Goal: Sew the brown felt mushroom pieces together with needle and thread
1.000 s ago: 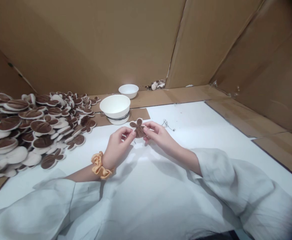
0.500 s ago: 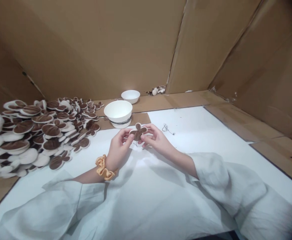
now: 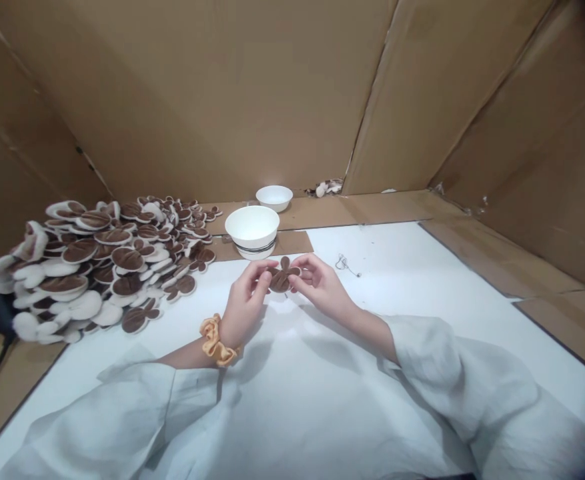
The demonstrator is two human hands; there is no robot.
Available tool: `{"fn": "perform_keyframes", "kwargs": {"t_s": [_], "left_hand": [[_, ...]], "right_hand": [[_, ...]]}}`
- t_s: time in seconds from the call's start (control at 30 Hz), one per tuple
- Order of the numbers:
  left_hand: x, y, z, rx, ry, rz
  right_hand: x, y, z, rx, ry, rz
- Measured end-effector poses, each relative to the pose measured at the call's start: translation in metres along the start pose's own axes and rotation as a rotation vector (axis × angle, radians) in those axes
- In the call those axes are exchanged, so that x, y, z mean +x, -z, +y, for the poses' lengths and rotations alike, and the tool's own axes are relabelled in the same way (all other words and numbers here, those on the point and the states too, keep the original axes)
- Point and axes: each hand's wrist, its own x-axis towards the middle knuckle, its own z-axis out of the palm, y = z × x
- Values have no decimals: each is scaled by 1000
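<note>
Between my two hands is a small brown plush piece (image 3: 281,281) with a pale edge, a round body and rounded lobes. My left hand (image 3: 246,297) pinches its left side between thumb and fingers and wears a yellow scrunchie at the wrist. On the opposite side, the thumb and fingertips of my right hand (image 3: 326,288) grip the same piece. Just beyond the left hand stands a white bowl (image 3: 252,227) with dark thread wound around its lower part. A tangle of dark thread (image 3: 345,264) lies on the white sheet to the right of the hands.
A large heap of similar brown and white plush pieces (image 3: 127,259) covers the left side. A second white bowl (image 3: 274,196) stands at the back, near a small pile of pieces (image 3: 328,187). Cardboard walls (image 3: 212,100) enclose the white work surface (image 3: 292,387).
The camera view has shifted, so the surroundings appear farther right and slightly lower. Both hands keep hold of the plush piece, which is turned a little, with its lobes now spread differently.
</note>
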Motion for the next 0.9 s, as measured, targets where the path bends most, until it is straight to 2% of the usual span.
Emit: {"fn": "perform_keyframes", "kwargs": {"t_s": [0.13,0.37,0.53,0.73,0.9], "left_hand": [[-5,1,0,-40,-25,-52],[-6,6,2,-240,8,-63],[-4,8,3,-235,10,-69],[-3,9,-2,-197,-11,-101],[1,11,-5,-254,11,36]], "right_hand": [[1,-5,-2,65,-42,23],[1,-9,-9,145,-133,-19],[-1,-11,-12,227,-187,-39],[-2,-14,-11,212,-206,-49],[1,-16,-5,233,-191,-68]]}}
